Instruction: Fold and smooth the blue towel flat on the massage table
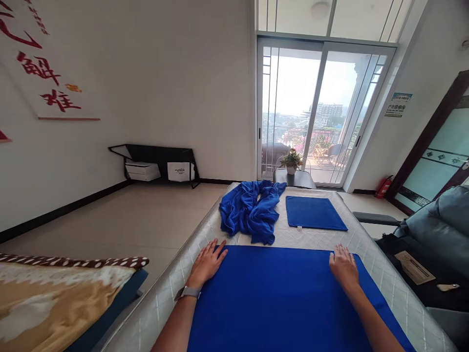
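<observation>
A large blue cloth [271, 298] is spread flat on the white quilted mattress [168, 293] in front of me. My left hand [208, 261] lies at its far left corner, fingers stretched out and spread. Near the far right corner my right hand [343, 266] rests flat on the cloth, fingers extended. Beyond my left hand is a crumpled heap of thin blue fabric [251, 210]. A smaller blue cloth rectangle [315, 212] with a white tag lies flat to the right of the heap. Neither hand grips anything.
To the left is a bed edge with a brown and cream blanket [66, 298]. A dark armchair [443, 220] holding a piece of cardboard [415, 267] stands at the right. Past the mattress are a potted plant [291, 161] on a chair and sliding glass doors [293, 107].
</observation>
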Demonstrator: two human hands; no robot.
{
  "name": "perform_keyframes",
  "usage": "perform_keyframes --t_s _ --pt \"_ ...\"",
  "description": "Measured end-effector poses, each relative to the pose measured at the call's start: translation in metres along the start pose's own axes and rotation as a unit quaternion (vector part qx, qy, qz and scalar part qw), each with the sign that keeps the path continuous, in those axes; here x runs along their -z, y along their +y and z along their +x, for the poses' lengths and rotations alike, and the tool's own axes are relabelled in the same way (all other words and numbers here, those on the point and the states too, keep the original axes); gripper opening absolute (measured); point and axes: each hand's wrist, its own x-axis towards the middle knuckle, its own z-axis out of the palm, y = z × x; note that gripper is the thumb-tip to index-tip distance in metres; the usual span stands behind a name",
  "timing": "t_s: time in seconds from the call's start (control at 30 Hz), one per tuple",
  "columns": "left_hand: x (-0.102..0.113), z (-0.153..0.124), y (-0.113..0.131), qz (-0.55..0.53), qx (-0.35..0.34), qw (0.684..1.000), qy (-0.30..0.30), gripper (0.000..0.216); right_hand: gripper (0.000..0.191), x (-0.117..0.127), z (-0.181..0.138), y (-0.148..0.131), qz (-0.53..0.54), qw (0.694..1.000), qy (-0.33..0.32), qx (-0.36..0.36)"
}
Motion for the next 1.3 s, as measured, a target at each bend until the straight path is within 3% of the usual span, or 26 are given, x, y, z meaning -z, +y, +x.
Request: perform_keyframes --t_s 0.1,0.23,0.33,0.43,0.53,0.63,0.87,1.07,1.2,1.3 --pt "0.000 0.000 0.000 -0.015 0.003 1.000 0.010 0.061 0.062 0.016 -0.024 -0.085 0.062 0.988 -0.030 0.138" --pt "0.001 0.000 0.000 -0.015 -0.003 1.000 0.020 0.062 0.065 0.018 -0.064 -0.186 0.159 0.936 -0.099 0.298" --pt "0.001 -0.001 -0.001 -0.009 -0.017 1.000 0.017 0.061 0.068 0.011 -0.081 -0.227 0.191 0.911 -0.136 0.338" --pt "0.000 0.000 -0.001 -0.001 -0.008 1.000 0.009 0.060 0.069 0.004 -0.081 -0.236 0.194 0.910 -0.146 0.336" --pt "-0.003 0.001 -0.002 0.001 -0.005 1.000 0.008 0.058 0.069 0.001 -0.071 -0.216 0.177 0.921 -0.144 0.317" --pt "-0.005 0.001 -0.004 -0.011 -0.007 1.000 0.013 0.058 0.070 -0.002 -0.056 -0.174 0.144 0.939 -0.142 0.278" --pt "-0.010 0.003 -0.006 -0.011 0.000 1.000 0.011 0.059 0.073 -0.027 -0.017 -0.028 0.048 0.982 -0.104 0.147" --pt "-0.021 0.002 -0.013 0.003 -0.005 1.000 0.024 0.058 0.075 -0.050 0.007 0.091 -0.007 0.997 -0.079 0.015" --pt "-0.017 0.002 -0.010 0.019 -0.006 1.000 0.024 0.057 0.073 -0.044 0.012 0.113 -0.037 0.996 -0.072 -0.038" --pt "-0.012 0.002 -0.006 0.016 -0.002 1.000 0.021 0.058 0.069 -0.024 0.008 0.084 -0.075 0.996 -0.017 -0.043"
